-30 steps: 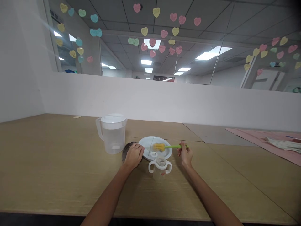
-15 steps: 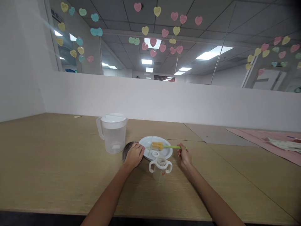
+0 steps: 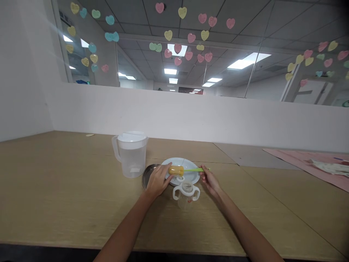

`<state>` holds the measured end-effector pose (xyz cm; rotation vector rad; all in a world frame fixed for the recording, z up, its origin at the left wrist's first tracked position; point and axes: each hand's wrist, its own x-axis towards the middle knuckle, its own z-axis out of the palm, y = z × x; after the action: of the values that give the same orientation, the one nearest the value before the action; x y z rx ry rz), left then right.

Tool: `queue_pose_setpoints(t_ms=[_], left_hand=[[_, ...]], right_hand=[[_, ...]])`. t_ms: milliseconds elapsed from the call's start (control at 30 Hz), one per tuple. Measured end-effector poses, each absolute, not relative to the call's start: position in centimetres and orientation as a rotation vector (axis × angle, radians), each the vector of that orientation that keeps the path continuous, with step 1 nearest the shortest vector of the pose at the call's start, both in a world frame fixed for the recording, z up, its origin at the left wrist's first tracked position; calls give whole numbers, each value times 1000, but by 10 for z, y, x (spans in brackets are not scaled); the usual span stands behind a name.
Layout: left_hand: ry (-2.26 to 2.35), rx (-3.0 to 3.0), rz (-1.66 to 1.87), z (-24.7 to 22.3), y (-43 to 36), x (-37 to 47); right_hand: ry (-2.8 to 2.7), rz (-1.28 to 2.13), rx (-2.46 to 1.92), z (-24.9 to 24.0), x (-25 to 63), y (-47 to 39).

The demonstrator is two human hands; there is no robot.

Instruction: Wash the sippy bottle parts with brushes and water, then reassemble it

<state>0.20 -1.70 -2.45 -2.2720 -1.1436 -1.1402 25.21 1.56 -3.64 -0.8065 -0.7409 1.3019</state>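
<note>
A bottle brush with a yellow sponge head (image 3: 176,171) and a thin green handle (image 3: 193,170) lies level over a white plate (image 3: 194,178). My right hand (image 3: 210,181) is closed on the handle's right end. At the other end my left hand (image 3: 159,181) has its fingers and thumb on either side of the sponge tip. Just in front of the plate stands a clear baby bottle (image 3: 185,196) with two white handles and no cap on its mouth. A small white ring (image 3: 180,179) rests on the plate's near side.
A round metal dish (image 3: 146,176) is partly hidden behind my left hand. Farther left stands a lidded clear plastic pitcher (image 3: 132,156). At the far right a pink cloth (image 3: 294,162) bears a white item (image 3: 329,167). A white wall (image 3: 174,112) closes off the table's back.
My left hand has moved right, off the metal dish, to the sponge end of the brush. My right hand has shifted the brush a little to the left.
</note>
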Motion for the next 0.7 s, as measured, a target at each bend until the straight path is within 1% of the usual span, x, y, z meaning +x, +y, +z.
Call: queue_pose_setpoints(t_ms=[133,267,700], left_hand=[[-1099,-2219,-1225,-25,-15,3],[-1077,-2203,-1261,-25,-14,3],[-1095,-2112,-1330,-26,-12,0]], right_hand=[[-748,1357,-827,-33,253,14],[-711,1414,-757,-32,255,15],[-638,1380,-742,-31,254,14]])
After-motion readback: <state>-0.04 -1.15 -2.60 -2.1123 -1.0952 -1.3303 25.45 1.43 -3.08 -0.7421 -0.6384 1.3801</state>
